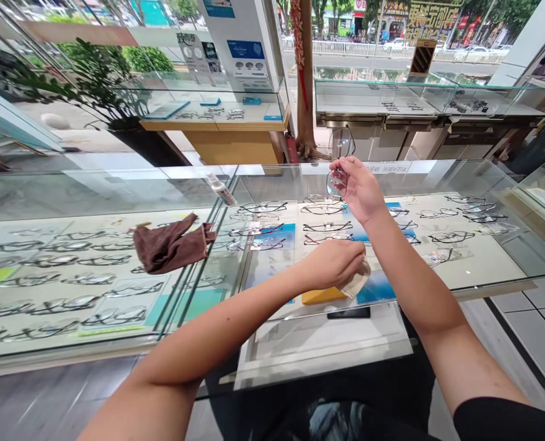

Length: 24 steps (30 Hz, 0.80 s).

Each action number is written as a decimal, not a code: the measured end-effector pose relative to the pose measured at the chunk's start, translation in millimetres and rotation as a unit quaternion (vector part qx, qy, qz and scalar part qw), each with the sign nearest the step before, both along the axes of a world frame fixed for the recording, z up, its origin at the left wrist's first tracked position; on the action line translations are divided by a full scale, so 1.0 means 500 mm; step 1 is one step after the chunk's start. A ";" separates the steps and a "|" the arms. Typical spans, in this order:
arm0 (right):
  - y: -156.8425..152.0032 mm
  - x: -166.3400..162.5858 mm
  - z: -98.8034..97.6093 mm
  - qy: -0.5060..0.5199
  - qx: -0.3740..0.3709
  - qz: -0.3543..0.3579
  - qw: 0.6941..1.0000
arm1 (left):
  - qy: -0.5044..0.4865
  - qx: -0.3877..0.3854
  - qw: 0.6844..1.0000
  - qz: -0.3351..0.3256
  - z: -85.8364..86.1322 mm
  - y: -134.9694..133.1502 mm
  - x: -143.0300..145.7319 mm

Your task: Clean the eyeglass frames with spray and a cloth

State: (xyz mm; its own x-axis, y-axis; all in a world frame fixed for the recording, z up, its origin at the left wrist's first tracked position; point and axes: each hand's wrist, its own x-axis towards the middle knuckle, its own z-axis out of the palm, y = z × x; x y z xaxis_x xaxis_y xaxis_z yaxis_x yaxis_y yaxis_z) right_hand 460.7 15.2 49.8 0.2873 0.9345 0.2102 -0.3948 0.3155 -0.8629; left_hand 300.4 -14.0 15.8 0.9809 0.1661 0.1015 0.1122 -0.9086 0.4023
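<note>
My right hand point(357, 187) is raised above the glass counter point(438, 174) and pinches a pair of thin-rimmed glasses point(339, 165) by the frame, lenses hanging toward the far side. My left hand point(334, 263) rests low on the counter top, fingers closed over a pale beige cloth point(359, 283) that lies partly on a flat yellow pad point(320, 296). My two forearms cross in front of me.
A brown cloth point(168, 245) lies crumpled on the counter to the left, a small spray bottle point(221, 188) beyond it. Rows of glasses point(263, 236) fill the case under the glass. A dark phone point(348, 313) lies below the pad. More display cases and a potted plant point(97, 86) stand behind.
</note>
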 end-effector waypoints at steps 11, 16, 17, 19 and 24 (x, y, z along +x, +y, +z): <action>-0.016 0.001 0.013 0.077 0.017 0.051 0.996 | -0.311 -0.283 0.882 0.212 0.101 0.091 -0.046; -0.021 -0.003 0.008 0.092 0.011 0.101 0.991 | -0.376 -0.337 0.825 0.254 0.118 0.132 -0.063; -0.022 -0.005 0.007 0.089 0.008 0.110 0.990 | -0.388 -0.354 0.810 0.262 0.118 0.139 -0.065; -0.022 -0.011 0.003 0.084 0.004 0.126 0.988 | -0.408 -0.389 0.779 0.275 0.116 0.150 -0.067; -0.024 -0.028 0.001 0.073 -0.010 0.146 0.987 | -0.418 -0.421 0.753 0.284 0.114 0.164 -0.067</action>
State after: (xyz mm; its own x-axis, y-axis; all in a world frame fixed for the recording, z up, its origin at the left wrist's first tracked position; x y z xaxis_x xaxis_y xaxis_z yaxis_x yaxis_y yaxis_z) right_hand 446.9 3.4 50.3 0.0317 0.9853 0.1678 -0.5868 0.1543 -0.7949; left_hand 266.9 68.0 72.6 0.3793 0.8857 0.2678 -0.2257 -0.1922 0.9551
